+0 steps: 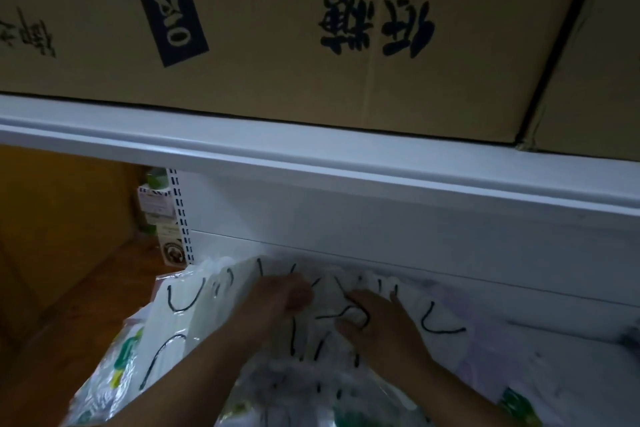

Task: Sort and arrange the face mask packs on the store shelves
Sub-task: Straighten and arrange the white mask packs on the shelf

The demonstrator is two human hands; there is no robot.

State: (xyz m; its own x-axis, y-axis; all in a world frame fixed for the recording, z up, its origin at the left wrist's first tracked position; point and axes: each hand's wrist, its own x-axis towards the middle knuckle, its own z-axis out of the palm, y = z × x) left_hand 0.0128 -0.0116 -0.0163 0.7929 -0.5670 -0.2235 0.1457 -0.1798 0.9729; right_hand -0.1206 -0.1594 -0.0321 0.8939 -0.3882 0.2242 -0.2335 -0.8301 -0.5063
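Clear packs of white face masks with black ear loops [194, 315] lie piled on a white lower shelf [519, 291]. Both hands are in the middle of the pile. My left hand [277, 298] has its fingers curled into a mask pack near the back of the shelf. Just to its right, my right hand [377, 322] grips the crumpled plastic of a mask pack [332, 291]. More packs with green print [121, 360] lie at the front left and front right.
A white shelf edge [311, 156] runs across above the hands, carrying large cardboard boxes [277, 28] with dark print. At the left, a slotted upright [181, 215] stands beside small boxed goods [157, 204] and an orange-brown surface [62, 236].
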